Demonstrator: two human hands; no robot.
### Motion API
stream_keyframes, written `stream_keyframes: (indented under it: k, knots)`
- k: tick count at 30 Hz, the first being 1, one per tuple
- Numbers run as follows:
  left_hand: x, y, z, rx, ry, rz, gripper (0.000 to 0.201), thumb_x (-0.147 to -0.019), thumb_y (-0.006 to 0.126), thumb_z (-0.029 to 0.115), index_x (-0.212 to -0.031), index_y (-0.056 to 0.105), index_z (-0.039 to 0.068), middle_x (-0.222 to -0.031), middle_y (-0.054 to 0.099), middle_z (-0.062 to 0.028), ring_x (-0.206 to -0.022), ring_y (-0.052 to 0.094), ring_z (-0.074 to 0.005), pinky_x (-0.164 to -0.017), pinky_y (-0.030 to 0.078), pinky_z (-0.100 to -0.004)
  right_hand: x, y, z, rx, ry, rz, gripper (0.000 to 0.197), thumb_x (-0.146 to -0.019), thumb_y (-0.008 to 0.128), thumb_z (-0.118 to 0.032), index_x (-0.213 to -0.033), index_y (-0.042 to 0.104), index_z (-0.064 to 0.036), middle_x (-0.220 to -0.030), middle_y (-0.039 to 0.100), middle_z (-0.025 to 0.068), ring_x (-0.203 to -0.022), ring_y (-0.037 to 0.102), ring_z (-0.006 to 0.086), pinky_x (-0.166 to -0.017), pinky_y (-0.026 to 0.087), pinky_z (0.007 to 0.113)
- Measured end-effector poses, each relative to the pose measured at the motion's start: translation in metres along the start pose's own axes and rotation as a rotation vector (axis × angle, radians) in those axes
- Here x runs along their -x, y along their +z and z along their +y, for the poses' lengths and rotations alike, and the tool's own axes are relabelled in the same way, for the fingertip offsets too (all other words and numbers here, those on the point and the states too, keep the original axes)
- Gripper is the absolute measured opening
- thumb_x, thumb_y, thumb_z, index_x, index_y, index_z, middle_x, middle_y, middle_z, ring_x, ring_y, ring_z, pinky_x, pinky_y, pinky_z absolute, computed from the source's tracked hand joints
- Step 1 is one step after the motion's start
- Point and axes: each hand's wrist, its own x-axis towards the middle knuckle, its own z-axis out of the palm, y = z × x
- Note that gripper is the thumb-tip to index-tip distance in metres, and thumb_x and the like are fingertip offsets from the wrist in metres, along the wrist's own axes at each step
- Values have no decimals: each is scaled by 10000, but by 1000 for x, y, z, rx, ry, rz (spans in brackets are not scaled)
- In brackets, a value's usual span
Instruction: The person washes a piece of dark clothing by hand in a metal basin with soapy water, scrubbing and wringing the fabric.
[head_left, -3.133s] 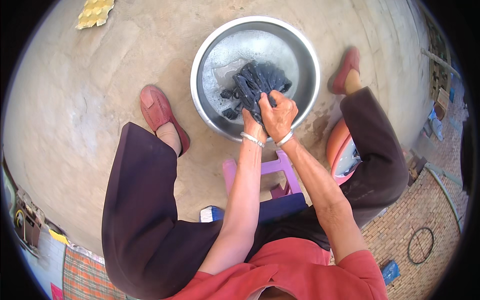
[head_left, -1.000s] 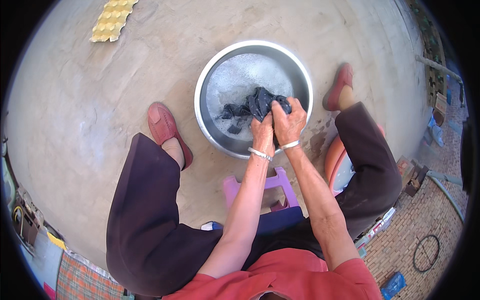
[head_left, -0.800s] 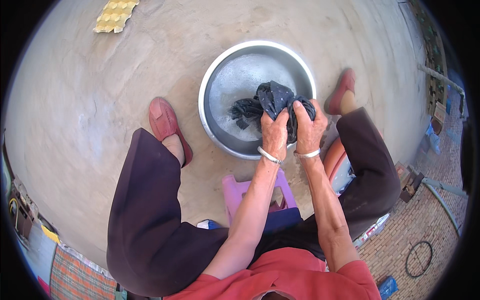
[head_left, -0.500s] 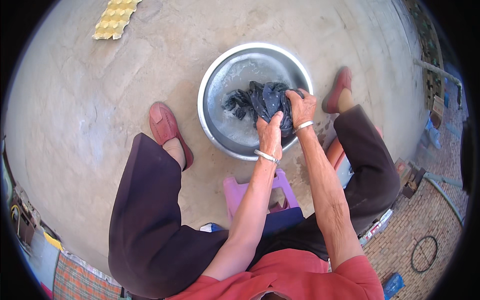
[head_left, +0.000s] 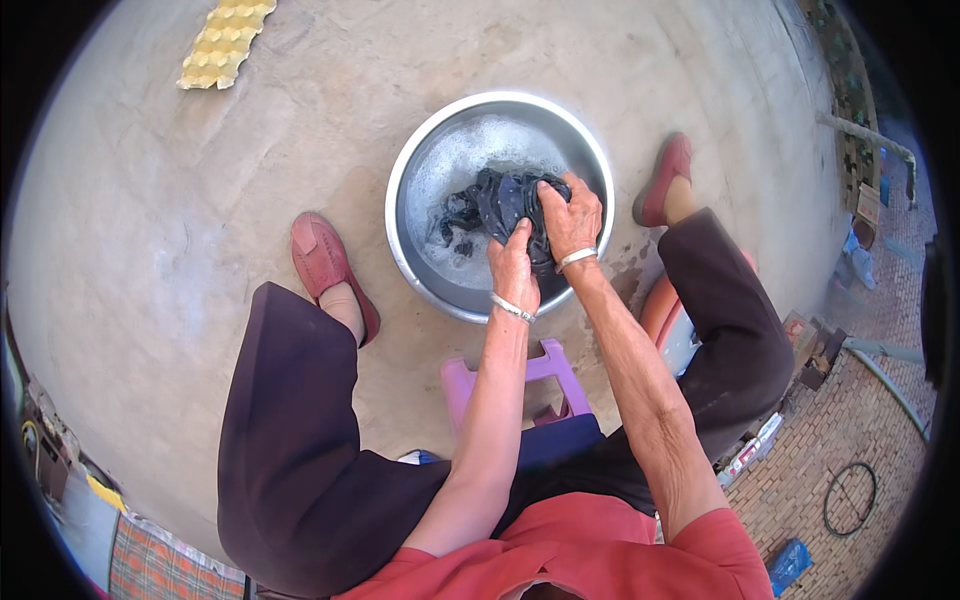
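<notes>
A wet, dark cloth (head_left: 505,203) with small pale specks, possibly a garment, is bunched between my hands over the metal basin (head_left: 398,215). My left hand (head_left: 514,268) is closed on its near edge, thumb on top. My right hand (head_left: 572,215) grips the cloth's right side, its fingers curled around the folds. The cloth's far-left end trails into the soapy water (head_left: 470,145), where suds float. Both wrists wear silver bangles. Some of my fingertips are hidden under the fabric.
A purple plastic stool (head_left: 562,375) stands just in front of my seat. My red shoes (head_left: 322,255) rest on either side of the basin. An orange-rimmed tub (head_left: 662,312) sits beside my right leg. A yellow egg tray (head_left: 222,45) lies far left on the concrete.
Both hands and the cloth have shifted slightly left within the basin. The cloth is bunched more tightly, and my hands sit closer together.
</notes>
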Motion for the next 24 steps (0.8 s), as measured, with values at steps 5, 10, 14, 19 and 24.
stream_keyframes:
  k: [5,10,14,19,24]
  knots:
    - [-11,-57,7,-298,141,-190,296,-1007,421,193,-1234,550,55,-1159,604,-89,-1048,589,-220,-892,502,-382,107,-24,-52,-128,-419,-126,144,-657,725,-152,-753,658,-67,-727,500,73,-716,542,264,-653,385,382]
    - [2,-10,-1,-6,-106,-21,275,-915,623,133,-1167,566,38,-1120,624,-64,-1006,615,-200,-844,519,-381,-4,9,15,74,120,-9,260,-726,664,-239,-856,694,-16,-891,637,201,-814,606,431,-701,468,501]
    - [2,-2,5,27,7,86,243,-912,640,178,-1085,576,20,-1072,634,-85,-923,630,-196,-790,537,-363,22,1,0,-24,-70,-19,268,-774,660,-261,-877,648,-14,-871,624,189,-809,605,426,-688,463,488]
    - [-11,-60,12,96,-85,-129,276,-934,606,244,-1126,585,48,-1095,624,-100,-951,629,-199,-838,532,-356,107,-15,-44,-95,-380,-97,137,-669,712,-138,-687,604,-56,-696,516,94,-675,564,292,-615,423,394]
    - [-6,-12,-8,16,-39,62,295,-886,653,113,-1149,565,15,-1064,644,-78,-946,634,-202,-804,544,-382,-24,13,11,170,171,-108,312,-762,623,-276,-902,700,-9,-970,668,213,-884,635,414,-752,511,461]
